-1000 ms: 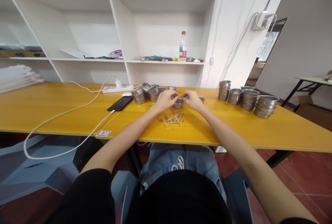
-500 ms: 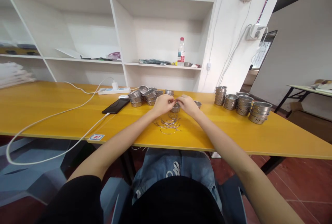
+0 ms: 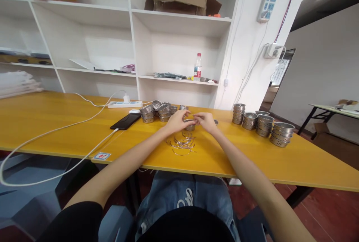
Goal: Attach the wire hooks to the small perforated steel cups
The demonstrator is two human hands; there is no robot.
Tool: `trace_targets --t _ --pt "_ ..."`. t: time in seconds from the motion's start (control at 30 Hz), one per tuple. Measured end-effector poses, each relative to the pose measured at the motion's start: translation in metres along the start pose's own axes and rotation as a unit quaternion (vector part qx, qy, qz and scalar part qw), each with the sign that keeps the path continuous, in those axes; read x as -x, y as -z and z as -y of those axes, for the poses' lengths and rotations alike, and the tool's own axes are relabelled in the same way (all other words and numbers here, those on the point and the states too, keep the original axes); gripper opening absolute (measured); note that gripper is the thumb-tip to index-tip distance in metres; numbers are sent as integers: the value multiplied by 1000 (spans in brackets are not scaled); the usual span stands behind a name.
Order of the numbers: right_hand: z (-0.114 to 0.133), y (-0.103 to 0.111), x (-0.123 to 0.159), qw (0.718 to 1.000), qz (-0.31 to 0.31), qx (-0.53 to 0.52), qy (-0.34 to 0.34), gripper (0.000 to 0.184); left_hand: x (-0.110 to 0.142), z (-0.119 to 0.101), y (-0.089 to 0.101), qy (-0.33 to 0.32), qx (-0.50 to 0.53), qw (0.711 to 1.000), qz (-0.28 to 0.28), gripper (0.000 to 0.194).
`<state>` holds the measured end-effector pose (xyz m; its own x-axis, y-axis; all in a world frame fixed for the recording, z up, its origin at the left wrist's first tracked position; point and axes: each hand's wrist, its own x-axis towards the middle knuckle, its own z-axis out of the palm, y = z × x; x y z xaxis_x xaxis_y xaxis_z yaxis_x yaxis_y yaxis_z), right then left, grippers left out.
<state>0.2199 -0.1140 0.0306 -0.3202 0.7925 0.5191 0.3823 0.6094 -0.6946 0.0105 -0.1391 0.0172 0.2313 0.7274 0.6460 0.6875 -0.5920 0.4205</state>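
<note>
A small perforated metal cup (image 3: 190,126) stands on the table between my hands, partly hidden by them. My left hand (image 3: 177,121) is at its left, with thumb and forefinger apart in a curve and the thumb reaching over the cup's rim. Above the right side of the cup, my right hand (image 3: 206,122) has its fingertips pinched together. Whatever thin thing may be in that pinch is too small to make out. Just in front of the cup lies a loose pile of thin curved metal wires (image 3: 182,143).
Perforated cups (image 3: 164,111) are heaped behind my left hand. More stand in stacks (image 3: 263,125) at the right. A black phone (image 3: 125,121) and a power strip (image 3: 125,104) lie at the left, with a white cable (image 3: 64,122) looping past the table edge. White shelves (image 3: 179,18) rise behind.
My left thumb and forefinger have parted from their pinch. My right hand has shifted slightly away from the left. The camera view has tilted up, so the scene sits lower.
</note>
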Motion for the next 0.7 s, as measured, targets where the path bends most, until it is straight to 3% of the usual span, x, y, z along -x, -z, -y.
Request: trace_targets --t 0.07,0.17,0.3,0.43,0.7 --pt "-3 1 -2 998 -25 -58 -24 16 1 3 -4 21 12 999 26 72" --pt "-6 0 -4 992 -50 -112 -37 19 1 10 -13 39 40 996 73 84" --pt "-6 -2 -4 986 -58 -147 -46 16 -3 15 -22 41 95 990 99 80" --pt "-4 -3 -3 980 -73 -177 -54 15 -5 16 -23 3 104 992 65 72" --pt "-5 -3 -2 976 -66 -197 -68 31 -2 13 -21 -26 107 991 78 80"
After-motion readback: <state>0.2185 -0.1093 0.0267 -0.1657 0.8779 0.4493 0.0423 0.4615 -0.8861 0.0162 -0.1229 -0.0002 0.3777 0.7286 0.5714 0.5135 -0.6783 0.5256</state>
